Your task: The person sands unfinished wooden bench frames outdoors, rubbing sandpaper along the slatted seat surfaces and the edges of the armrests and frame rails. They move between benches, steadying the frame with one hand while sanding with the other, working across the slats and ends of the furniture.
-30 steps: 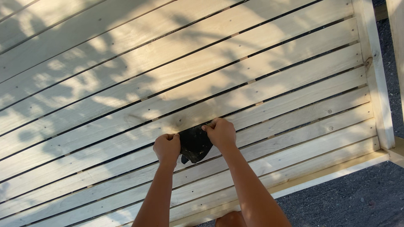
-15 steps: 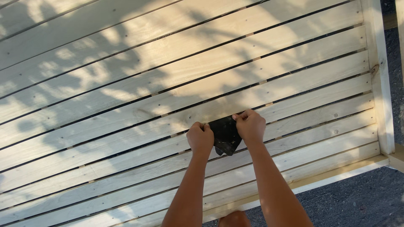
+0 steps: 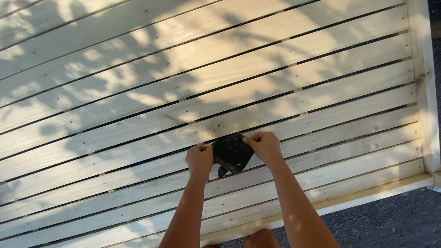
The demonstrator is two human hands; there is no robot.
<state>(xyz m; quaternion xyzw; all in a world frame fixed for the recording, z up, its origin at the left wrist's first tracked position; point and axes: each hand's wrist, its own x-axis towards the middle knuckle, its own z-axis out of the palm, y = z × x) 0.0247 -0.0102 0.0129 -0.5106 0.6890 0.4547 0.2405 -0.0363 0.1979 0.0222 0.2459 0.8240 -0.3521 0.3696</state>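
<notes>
Both hands grip one small black pad-like object [image 3: 232, 153], pressed against a pale slatted wooden panel [image 3: 138, 92]. Left hand [image 3: 199, 160] fist-closed on the object's left edge; right hand [image 3: 263, 145] pinching its upper right corner. Object lies across a dark gap between two slats, lower centre of the panel. Dappled leaf shadows over the boards. Dark gravel ground [image 3: 390, 220] beyond the panel's lower right edge.

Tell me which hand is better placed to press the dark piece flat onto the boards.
Right, probably. The right hand grips the dark piece at its upper edge, fingers lying over it above the slatted wooden deck. The left hand is curled in a fist at its side edge, with less contact.
</notes>
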